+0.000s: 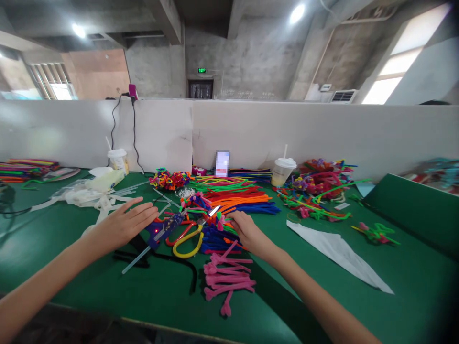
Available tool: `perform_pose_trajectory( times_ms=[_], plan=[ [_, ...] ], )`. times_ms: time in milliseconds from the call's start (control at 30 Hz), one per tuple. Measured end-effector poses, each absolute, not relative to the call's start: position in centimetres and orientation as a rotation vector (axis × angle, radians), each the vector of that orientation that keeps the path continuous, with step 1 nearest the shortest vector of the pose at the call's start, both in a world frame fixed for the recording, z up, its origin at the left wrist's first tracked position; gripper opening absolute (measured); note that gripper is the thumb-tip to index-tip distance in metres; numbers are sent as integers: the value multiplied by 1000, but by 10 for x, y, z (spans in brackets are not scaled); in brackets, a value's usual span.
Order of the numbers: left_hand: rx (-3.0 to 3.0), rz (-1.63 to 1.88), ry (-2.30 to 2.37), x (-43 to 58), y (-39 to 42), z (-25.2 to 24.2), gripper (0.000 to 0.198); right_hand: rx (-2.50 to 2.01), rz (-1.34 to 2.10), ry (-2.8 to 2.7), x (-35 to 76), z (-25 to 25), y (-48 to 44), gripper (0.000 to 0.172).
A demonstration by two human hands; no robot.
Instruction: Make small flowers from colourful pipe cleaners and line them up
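Head view: left hand (125, 223) spread wide and flat, low over the table (68, 267), just left of a blue glue gun (155, 234). Right hand (249, 232) bent down, pinching fuzzy pipe cleaners (219, 222), just right of yellow scissors (186, 243).

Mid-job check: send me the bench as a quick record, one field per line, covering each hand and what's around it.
left hand: open bare hand, fingers beside a blue hot-glue gun, not gripping it
right hand: bare hand, fingertips at a small pink-and-green pipe-cleaner piece, grip unclear
between hands: scissors with yellow-and-orange handles
nearby: pink pipe-cleaner pieces
rest: green-topped table, lidded plastic cup with straw, white paper triangle
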State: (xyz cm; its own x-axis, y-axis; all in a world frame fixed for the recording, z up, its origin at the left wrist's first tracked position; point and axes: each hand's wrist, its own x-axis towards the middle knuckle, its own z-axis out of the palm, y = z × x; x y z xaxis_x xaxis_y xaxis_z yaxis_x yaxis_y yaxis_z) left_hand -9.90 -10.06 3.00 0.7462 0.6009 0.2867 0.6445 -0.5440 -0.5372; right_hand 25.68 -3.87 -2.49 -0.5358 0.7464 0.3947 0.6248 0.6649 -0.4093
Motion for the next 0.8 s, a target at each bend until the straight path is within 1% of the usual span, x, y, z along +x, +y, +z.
perform_pose_trajectory(
  times_ms=[267, 500, 800],
  plan=[
    [-2411, -97, -838, -82, -102, 27, 38, -1035, 216, -2400, 252, -17, -37, 24],
    [-2495, -157, -807, -62, -104, 23, 32, -1081, 336, -2364, 247, -20, -34, 27],
    [-2540, -238, -780, -53, -103, 5, 27, -1092, 421, -2328, 243, -29, -34, 25]
  ],
)
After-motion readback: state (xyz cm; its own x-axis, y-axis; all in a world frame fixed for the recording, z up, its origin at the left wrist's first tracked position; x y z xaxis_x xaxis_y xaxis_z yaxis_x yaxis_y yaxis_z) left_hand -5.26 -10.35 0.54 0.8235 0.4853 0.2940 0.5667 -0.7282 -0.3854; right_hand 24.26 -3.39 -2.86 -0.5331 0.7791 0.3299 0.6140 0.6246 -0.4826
